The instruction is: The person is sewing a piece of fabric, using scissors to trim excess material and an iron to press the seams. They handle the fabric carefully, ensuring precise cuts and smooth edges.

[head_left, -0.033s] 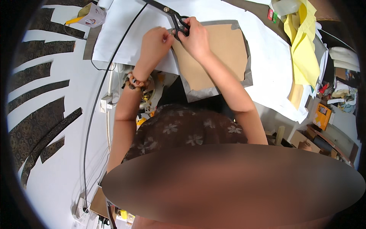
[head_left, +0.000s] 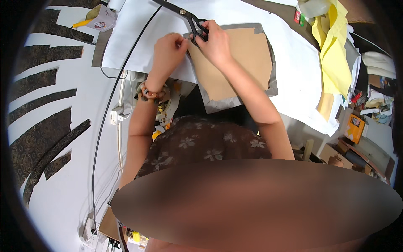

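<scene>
Black scissors (head_left: 187, 17) are in my right hand (head_left: 216, 45), its fingers at the handle loops; their blades point away to the upper left. Under that hand lies a tan card pattern (head_left: 240, 63) with notched corners. Beneath it a larger grey sheet (head_left: 226, 105) shows as a margin around the edges. Just left of the pattern's far left corner is my left hand (head_left: 168, 52), wearing bead bracelets, its fingers curled and pinched together. What the fingertips hold, if anything, is too small to make out.
White paper (head_left: 299, 69) covers the table. Yellow sheets (head_left: 335, 63) lie at the right, and a cup (head_left: 102, 17) with a yellow-handled tool stands far left. A black cord (head_left: 110, 94) crosses the left side. Dark patterned strips (head_left: 42, 92) hang or lie on the white surface beyond.
My left hand has drawn slightly left and toward me, away from the pattern's corner. The scissors and my right hand have shifted only slightly.
</scene>
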A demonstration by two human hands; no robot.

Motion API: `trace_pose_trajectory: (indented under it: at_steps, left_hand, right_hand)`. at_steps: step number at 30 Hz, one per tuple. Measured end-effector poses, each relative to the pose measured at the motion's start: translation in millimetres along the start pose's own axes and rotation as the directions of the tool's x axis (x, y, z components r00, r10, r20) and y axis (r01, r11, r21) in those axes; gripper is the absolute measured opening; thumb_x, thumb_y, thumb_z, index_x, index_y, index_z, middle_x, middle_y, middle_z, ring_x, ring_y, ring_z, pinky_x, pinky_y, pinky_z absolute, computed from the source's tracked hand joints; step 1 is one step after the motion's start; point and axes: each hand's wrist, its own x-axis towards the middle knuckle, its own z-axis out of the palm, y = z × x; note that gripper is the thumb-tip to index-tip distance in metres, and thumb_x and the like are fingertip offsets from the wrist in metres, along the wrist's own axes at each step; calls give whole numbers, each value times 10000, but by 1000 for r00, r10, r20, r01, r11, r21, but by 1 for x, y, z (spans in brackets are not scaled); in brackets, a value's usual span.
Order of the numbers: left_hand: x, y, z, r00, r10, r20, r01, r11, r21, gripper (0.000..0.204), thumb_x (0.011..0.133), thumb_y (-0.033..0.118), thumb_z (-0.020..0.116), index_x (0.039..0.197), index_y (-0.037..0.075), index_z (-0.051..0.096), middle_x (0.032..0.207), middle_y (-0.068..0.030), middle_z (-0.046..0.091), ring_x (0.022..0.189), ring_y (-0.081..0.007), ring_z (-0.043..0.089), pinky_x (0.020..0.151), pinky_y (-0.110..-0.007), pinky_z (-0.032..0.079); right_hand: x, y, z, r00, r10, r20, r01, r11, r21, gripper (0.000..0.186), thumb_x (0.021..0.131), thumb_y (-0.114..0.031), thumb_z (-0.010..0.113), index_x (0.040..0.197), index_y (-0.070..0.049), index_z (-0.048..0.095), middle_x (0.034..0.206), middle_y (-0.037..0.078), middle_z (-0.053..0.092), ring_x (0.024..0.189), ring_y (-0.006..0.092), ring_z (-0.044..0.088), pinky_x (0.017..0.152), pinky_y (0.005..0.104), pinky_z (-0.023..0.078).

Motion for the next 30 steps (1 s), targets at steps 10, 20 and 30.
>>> trace_pose_trajectory:
  at_steps: [10, 20, 30]
  left_hand:
    - [-26, 6, 16, 966, 113, -234, -59, 972, 226, 392, 823, 311, 808, 1020, 31, 616, 1006, -119, 643, 854, -294, 654, 676, -389, 537]
    - [-21, 4, 39, 941, 91, -327, -38, 985, 166, 99, 831, 77, 711, 922, 48, 686, 939, -74, 668, 839, -294, 660, 692, -387, 535]
    - [-30, -3, 47, 893, 163, -421, -124, 985, 118, 135, 842, 22, 730, 973, 47, 751, 962, -73, 725, 711, -214, 694, 601, -301, 547]
  right_hand:
    - [-56, -7, -100, 896, 341, 285, -444, 713, 542, 189, 931, -111, 760, 1055, -47, 632, 824, -26, 628, 790, 54, 586, 722, 216, 468]
    - [-110, -21, -172, 477, 475, 739, -878, 208, 432, 342, 931, -310, 773, 1030, 1, 669, 713, -24, 562, 479, 16, 427, 412, 174, 285]
    - [-97, -26, -154, 400, 475, 784, -916, 179, 359, 354, 942, -361, 757, 990, -27, 651, 724, -38, 538, 486, 11, 391, 415, 179, 247]
